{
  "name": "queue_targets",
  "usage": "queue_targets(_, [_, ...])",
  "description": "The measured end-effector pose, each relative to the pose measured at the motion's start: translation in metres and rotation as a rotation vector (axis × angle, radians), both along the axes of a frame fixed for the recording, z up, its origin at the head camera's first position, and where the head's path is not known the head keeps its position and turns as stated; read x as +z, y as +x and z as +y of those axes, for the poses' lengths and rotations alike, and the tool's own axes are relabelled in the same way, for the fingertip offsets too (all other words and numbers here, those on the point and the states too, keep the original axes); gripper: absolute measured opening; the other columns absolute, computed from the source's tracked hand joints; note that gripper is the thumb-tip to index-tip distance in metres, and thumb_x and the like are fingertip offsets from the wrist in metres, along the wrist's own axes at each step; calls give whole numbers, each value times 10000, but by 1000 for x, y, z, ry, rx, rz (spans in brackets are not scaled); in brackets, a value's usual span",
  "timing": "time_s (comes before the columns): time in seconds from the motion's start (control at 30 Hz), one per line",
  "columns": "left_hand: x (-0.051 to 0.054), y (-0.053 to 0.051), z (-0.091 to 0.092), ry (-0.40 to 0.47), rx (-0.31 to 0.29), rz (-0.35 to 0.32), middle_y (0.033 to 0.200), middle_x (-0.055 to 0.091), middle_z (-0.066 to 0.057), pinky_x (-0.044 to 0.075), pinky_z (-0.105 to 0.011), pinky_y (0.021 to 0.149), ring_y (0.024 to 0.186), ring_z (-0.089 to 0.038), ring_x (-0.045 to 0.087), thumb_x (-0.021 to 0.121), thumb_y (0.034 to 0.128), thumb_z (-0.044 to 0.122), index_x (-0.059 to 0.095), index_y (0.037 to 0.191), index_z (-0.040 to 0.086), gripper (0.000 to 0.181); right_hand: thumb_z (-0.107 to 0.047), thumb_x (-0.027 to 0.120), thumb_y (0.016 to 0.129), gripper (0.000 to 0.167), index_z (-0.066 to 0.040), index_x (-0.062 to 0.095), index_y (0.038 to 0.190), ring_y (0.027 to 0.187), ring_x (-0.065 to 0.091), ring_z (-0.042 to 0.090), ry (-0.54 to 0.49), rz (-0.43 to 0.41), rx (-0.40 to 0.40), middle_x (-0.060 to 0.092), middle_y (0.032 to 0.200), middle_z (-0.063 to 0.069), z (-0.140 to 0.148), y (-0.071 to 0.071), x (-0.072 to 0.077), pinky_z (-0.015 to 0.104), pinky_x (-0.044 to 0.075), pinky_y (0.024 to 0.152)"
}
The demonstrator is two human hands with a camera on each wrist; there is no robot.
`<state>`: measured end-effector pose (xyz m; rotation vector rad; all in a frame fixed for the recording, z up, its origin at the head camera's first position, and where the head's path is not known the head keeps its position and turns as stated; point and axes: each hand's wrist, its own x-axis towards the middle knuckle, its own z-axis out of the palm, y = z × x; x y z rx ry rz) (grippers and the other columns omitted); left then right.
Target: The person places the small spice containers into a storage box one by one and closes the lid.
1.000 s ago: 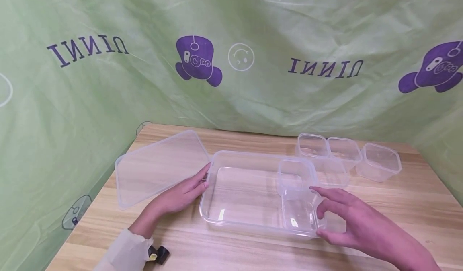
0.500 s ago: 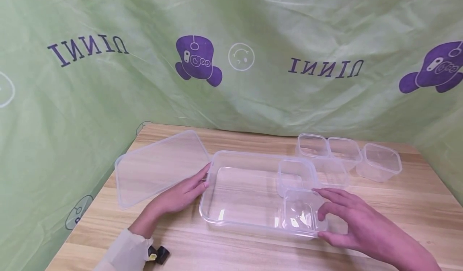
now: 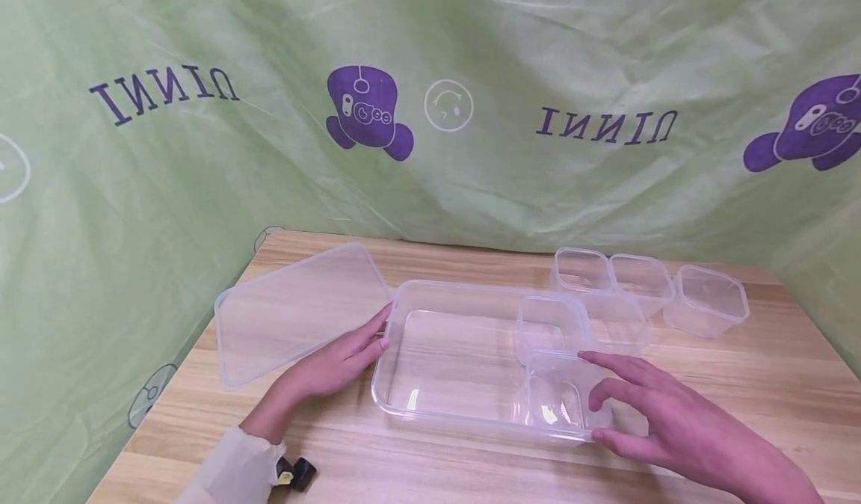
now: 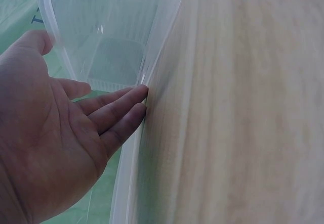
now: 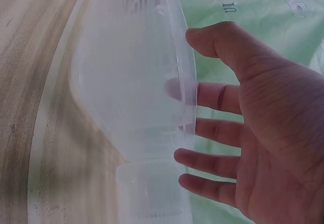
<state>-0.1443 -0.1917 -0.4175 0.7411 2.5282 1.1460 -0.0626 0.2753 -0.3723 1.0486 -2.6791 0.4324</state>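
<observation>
A large clear rectangular plastic container (image 3: 457, 419) stands lidless on the table. My left hand (image 3: 343, 362) rests against its left end with the fingers nearly straight; in the left wrist view the fingertips touch its wall. A small clear plastic container (image 3: 554, 403) sits upright inside at the near right corner. My right hand (image 3: 662, 410) holds it at its right side, with the index finger reaching over the rim and the thumb at the front corner. Behind it, another small container (image 3: 541, 324) sits in the far right corner.
Several small clear containers (image 3: 706, 302) stand behind and right of the large one. A flat translucent lid (image 3: 303, 313) lies at the back left. A small black object (image 3: 303, 474) is beside the left sleeve. Green printed cloth (image 3: 430, 182) hangs behind the wooden table (image 3: 430, 474).
The near small container has gone from slightly tilted to sitting level in the corner of the large one. My right hand has barely shifted with it; my left hand stayed put.
</observation>
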Motion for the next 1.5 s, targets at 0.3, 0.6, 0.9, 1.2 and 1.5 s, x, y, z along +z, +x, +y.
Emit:
queue_targets(0.3, [0,-1,1,-2,-5,6,1699,108,-131,176,-476,1229,1535,-266,146,385,1139,306,71,1665,102,646,-421,877,823,378,-492,590,1059,1244,533,118,-5,-14,3,480,1534,-72,0,1,-2,69,307,1001])
queue_targets(0.6, [-1,-1,0,3,-17,8,1701,110,-117,172,-463,1231,1536,-243,139,381,1140,319,65,1666,110,648,-428,869,830,378,-499,589,1074,1220,556,125,13,-5,-7,470,1545,-83,-1,4,-2,87,357,961])
queue_targets(0.9, [0,1,-2,13,-26,10,1698,118,-132,173,-468,1230,1534,-250,145,392,1139,265,73,1665,104,636,-432,856,847,370,-492,594,1100,1177,589,115,29,-21,-27,453,1557,-93,-4,12,0,93,404,900])
queue_targets(1.2, [1,2,-3,12,-22,1,1697,125,-120,178,-457,1230,1532,-241,153,391,1139,296,88,1665,104,637,-422,862,841,344,-426,626,1092,1172,588,100,14,2,1,479,1541,-66,-3,11,0,89,402,904])
queue_targets(1.5, [1,1,-2,25,-28,-2,1699,117,-123,178,-468,1228,1533,-251,153,393,1139,281,83,1665,104,636,-436,863,835,345,-426,633,1092,1158,615,118,18,10,-2,502,1524,-73,-2,10,2,98,425,896])
